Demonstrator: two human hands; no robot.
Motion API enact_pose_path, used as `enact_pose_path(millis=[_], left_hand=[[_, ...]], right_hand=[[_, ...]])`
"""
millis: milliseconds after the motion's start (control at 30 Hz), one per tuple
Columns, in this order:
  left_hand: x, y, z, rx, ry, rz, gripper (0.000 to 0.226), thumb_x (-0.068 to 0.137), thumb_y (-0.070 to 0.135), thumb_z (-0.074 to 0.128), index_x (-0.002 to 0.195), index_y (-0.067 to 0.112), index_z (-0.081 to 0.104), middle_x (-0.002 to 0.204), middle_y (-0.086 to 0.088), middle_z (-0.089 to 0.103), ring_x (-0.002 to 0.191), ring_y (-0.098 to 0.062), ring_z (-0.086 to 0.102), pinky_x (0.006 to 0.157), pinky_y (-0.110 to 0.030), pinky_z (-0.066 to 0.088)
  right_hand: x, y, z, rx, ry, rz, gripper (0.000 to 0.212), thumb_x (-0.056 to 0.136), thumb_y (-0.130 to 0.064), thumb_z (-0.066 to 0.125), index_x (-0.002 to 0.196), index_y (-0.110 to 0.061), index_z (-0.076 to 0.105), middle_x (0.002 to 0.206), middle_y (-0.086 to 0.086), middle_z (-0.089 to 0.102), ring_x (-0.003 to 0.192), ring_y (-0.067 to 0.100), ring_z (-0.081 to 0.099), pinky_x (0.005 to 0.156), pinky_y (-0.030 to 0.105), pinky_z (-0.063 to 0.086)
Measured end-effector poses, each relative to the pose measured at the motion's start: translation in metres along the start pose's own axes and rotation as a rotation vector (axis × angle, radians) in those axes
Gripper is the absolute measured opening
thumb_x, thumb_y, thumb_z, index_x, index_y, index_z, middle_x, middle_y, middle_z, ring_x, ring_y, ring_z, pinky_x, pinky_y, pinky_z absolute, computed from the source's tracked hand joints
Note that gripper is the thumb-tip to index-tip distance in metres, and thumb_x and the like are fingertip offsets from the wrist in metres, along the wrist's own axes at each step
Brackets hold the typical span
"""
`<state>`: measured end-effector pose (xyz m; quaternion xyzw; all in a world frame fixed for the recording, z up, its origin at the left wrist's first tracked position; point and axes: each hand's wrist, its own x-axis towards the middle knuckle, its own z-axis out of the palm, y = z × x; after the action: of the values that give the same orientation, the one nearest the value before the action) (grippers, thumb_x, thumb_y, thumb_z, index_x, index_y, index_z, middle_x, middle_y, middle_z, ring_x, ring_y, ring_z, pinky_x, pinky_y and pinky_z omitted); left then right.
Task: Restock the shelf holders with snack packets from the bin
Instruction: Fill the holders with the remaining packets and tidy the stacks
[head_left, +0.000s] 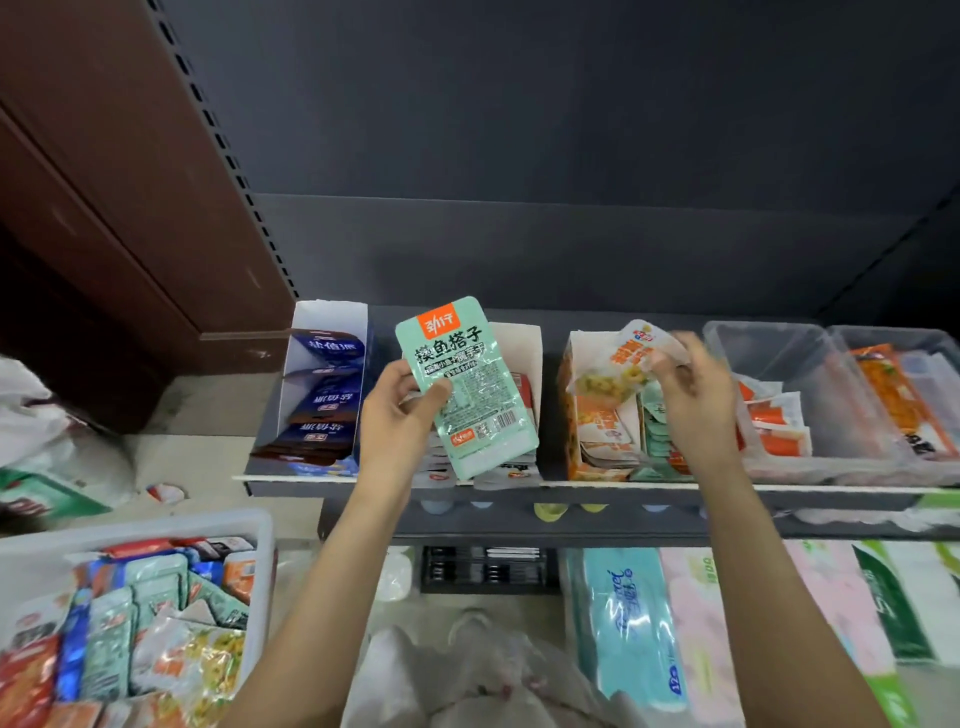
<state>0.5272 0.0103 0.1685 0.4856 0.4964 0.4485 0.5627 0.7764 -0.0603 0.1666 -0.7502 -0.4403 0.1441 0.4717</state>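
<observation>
Left hand (400, 410), centre frame: thumb and fingers pinch a mint-green packet (467, 384), held upright above the middle white holder (524, 353). Right hand (696, 395), right of centre: fingers curl on an orange-and-clear packet (623, 358) over the orange holder (582, 410). Risk: the mint packet is gripped by one edge only and could slip; mint packets already share the orange holder, so mis-sorting is likely. Surroundings: blue-packet holder (322, 384) centre left; clear tubs (779, 353) far right; supply bin (254, 525) lower left, still well filled; tissue packs (628, 623) below.
</observation>
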Motion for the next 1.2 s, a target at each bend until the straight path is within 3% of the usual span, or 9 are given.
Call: enact_pose_path(millis=[367, 500, 633, 800, 867, 933, 1033, 1100, 1200], left_hand=[[0.004, 0.0, 0.019, 0.035, -0.102, -0.049, 0.014, 0.09, 0.008, 0.06, 0.102, 0.016, 0.059, 0.104, 0.006, 0.068, 0.091, -0.004, 0.064, 0.065, -0.015, 0.053], [0.007, 0.003, 0.023, 0.04, -0.141, -0.044, 0.015, 0.09, 0.006, 0.06, 0.102, 0.016, 0.059, 0.103, 0.01, 0.068, 0.085, 0.001, 0.065, 0.064, -0.013, 0.051], [0.007, 0.011, 0.032, 0.048, -0.184, 0.097, 0.016, 0.089, 0.004, 0.062, 0.099, 0.016, 0.061, 0.101, 0.014, 0.069, 0.085, 0.004, 0.065, 0.066, -0.012, 0.051], [0.011, 0.019, 0.054, 0.031, -0.229, 0.176, 0.017, 0.089, 0.007, 0.063, 0.095, 0.022, 0.059, 0.098, 0.016, 0.069, 0.085, 0.001, 0.066, 0.066, -0.015, 0.053], [0.014, 0.019, 0.06, 0.02, -0.242, 0.145, 0.017, 0.089, 0.007, 0.063, 0.095, 0.022, 0.059, 0.096, 0.015, 0.069, 0.083, 0.002, 0.066, 0.066, -0.017, 0.053], [0.018, 0.018, 0.063, 0.001, -0.243, 0.11, 0.016, 0.088, 0.01, 0.064, 0.095, 0.024, 0.06, 0.095, 0.015, 0.07, 0.084, -0.001, 0.067, 0.07, -0.024, 0.055], [0.021, 0.013, 0.066, 0.004, -0.215, 0.092, 0.016, 0.089, 0.012, 0.064, 0.096, 0.025, 0.059, 0.1, 0.01, 0.07, 0.086, -0.007, 0.068, 0.072, -0.037, 0.059], [0.021, 0.011, 0.072, 0.081, -0.19, 0.196, 0.016, 0.088, 0.013, 0.065, 0.096, 0.026, 0.058, 0.103, 0.008, 0.069, 0.088, -0.011, 0.067, 0.071, -0.045, 0.059], [0.023, 0.005, 0.092, 0.437, -0.162, 0.781, 0.017, 0.084, 0.011, 0.068, 0.099, 0.018, 0.066, 0.098, 0.003, 0.065, 0.081, -0.008, 0.062, 0.062, -0.035, 0.057]], right_hand=[[0.005, 0.02, 0.007, -0.11, 0.075, 0.016, 0.027, 0.098, -0.023, 0.05, 0.119, -0.011, 0.06, 0.117, 0.003, 0.065, 0.104, 0.01, 0.058, 0.072, 0.012, 0.045], [0.01, 0.034, 0.019, -0.56, -0.096, -0.267, 0.022, 0.089, -0.009, 0.063, 0.106, -0.018, 0.073, 0.124, 0.007, 0.063, 0.12, 0.03, 0.051, 0.098, 0.039, 0.042], [0.007, 0.032, 0.015, -0.794, -0.235, -0.397, 0.037, 0.078, -0.005, 0.072, 0.108, -0.027, 0.073, 0.136, 0.007, 0.054, 0.128, 0.036, 0.043, 0.103, 0.055, 0.036], [-0.01, 0.029, 0.007, -0.652, -0.133, -0.406, 0.042, 0.074, 0.004, 0.071, 0.107, -0.022, 0.073, 0.098, 0.005, 0.067, 0.081, 0.025, 0.064, 0.067, 0.038, 0.056], [-0.008, 0.026, 0.011, -0.495, 0.009, -0.356, 0.041, 0.073, 0.013, 0.066, 0.103, -0.014, 0.074, 0.097, 0.007, 0.067, 0.071, 0.022, 0.066, 0.066, 0.031, 0.056], [-0.003, 0.024, 0.018, -0.424, 0.051, -0.32, 0.037, 0.076, 0.014, 0.063, 0.102, -0.01, 0.074, 0.102, 0.008, 0.067, 0.076, 0.02, 0.066, 0.075, 0.027, 0.055], [-0.003, 0.032, 0.023, -0.616, -0.12, -0.27, 0.042, 0.077, 0.01, 0.062, 0.112, -0.012, 0.07, 0.113, 0.009, 0.067, 0.102, 0.028, 0.063, 0.088, 0.036, 0.054], [-0.012, 0.037, 0.017, -0.732, -0.149, -0.296, 0.049, 0.072, 0.008, 0.064, 0.116, -0.014, 0.068, 0.118, 0.008, 0.066, 0.116, 0.032, 0.053, 0.096, 0.039, 0.048], [-0.027, 0.0, -0.013, -0.01, -0.061, -0.033, 0.034, 0.09, -0.005, 0.054, 0.118, -0.023, 0.064, 0.116, -0.003, 0.068, 0.114, 0.017, 0.059, 0.096, 0.025, 0.047]])
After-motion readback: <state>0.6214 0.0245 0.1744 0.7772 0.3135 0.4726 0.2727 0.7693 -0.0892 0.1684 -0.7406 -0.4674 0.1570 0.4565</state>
